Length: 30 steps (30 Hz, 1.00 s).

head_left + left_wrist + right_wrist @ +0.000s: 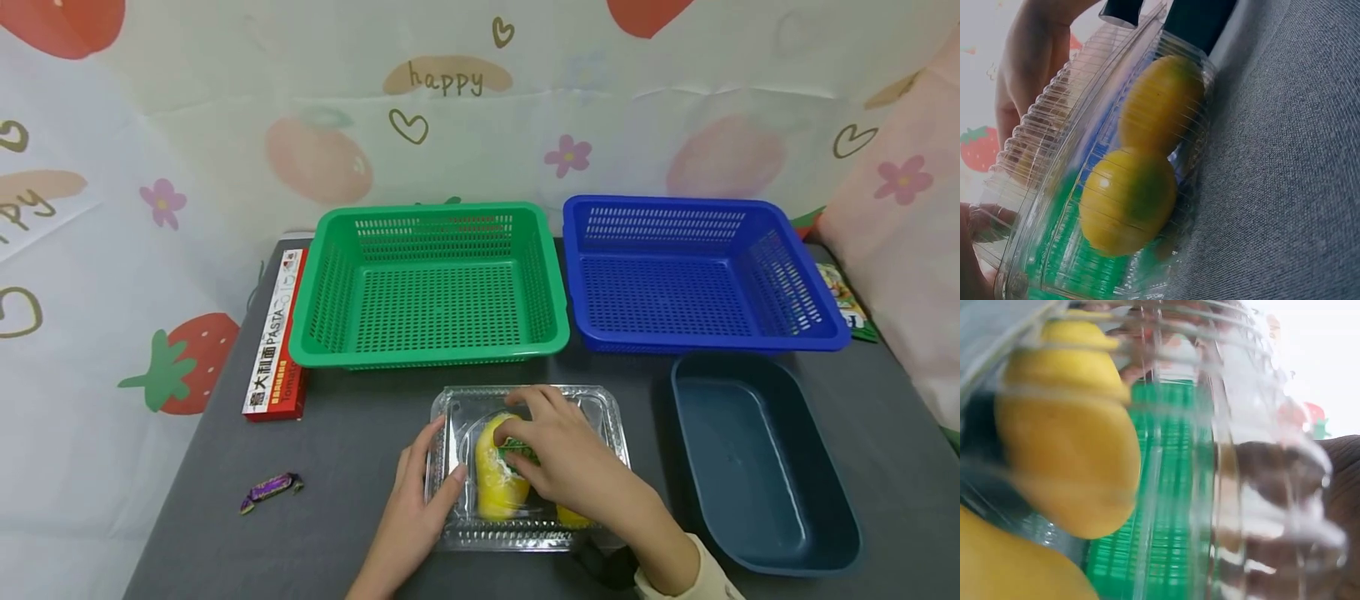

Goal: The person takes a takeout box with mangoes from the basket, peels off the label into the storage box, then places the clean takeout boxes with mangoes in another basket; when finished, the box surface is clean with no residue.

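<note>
A clear plastic clamshell box (459, 533) lies on the table in front of me, its lid over yellow fruits (492, 483). Two of these fruits (1127, 201) show through the ridged wall in the left wrist view; their exact kind is unclear. My left hand (422, 483) holds the box's left side, thumb on the lid. From the right, my right hand (573, 458) reaches over the top with spread, bent fingers touching the lid around a green printed label (519, 452). Plastic ridges and blur partly hide the fruits in the right wrist view.
Behind the box stand a green basket (431, 358) and a blue basket (708, 342). A dark blue-grey tub (750, 467) is at the right. On the left lie a pasta box (277, 342) and a purple-wrapped candy (272, 490). A green snack packet (846, 300) lies beyond the blue basket.
</note>
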Each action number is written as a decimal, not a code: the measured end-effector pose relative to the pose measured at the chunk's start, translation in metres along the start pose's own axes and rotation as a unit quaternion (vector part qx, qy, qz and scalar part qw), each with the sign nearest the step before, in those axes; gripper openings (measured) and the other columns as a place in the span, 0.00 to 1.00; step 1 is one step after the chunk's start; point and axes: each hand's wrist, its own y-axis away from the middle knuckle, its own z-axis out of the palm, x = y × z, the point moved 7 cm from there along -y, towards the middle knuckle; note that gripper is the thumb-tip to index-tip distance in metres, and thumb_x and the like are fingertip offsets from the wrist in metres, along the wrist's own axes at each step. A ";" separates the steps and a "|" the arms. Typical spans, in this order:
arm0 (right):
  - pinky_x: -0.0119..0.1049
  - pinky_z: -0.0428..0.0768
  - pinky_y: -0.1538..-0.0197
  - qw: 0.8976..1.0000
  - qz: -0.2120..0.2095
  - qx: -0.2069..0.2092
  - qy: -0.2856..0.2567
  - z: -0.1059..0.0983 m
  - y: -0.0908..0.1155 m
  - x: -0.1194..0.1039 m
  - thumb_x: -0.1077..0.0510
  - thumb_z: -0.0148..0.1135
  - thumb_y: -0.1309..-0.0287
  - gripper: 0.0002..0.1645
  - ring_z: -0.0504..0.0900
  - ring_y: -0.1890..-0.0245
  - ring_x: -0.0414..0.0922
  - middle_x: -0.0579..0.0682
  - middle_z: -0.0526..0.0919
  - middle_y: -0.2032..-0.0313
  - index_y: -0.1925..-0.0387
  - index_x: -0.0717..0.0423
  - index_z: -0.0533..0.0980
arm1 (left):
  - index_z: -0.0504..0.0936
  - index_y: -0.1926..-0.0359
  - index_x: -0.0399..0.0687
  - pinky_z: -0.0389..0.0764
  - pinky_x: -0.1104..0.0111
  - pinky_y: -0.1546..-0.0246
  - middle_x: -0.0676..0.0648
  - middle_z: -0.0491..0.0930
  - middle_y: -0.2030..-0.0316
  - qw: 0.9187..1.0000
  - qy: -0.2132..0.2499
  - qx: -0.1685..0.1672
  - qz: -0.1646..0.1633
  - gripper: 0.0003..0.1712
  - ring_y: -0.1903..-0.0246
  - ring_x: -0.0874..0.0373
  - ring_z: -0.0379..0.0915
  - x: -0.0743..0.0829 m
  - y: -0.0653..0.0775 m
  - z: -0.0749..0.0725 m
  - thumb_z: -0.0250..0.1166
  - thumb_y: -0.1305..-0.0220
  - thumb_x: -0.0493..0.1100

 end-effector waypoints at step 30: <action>0.30 0.74 0.67 0.999 0.024 -0.024 -0.028 0.001 0.002 0.003 0.56 0.69 0.45 0.13 0.71 0.68 0.36 0.40 0.75 0.68 0.56 0.49 0.81 | 0.52 0.32 0.85 0.63 0.38 0.43 0.49 0.58 0.34 1.000 0.005 0.013 0.004 0.35 0.34 0.45 0.57 -0.002 0.001 0.002 0.58 0.35 0.62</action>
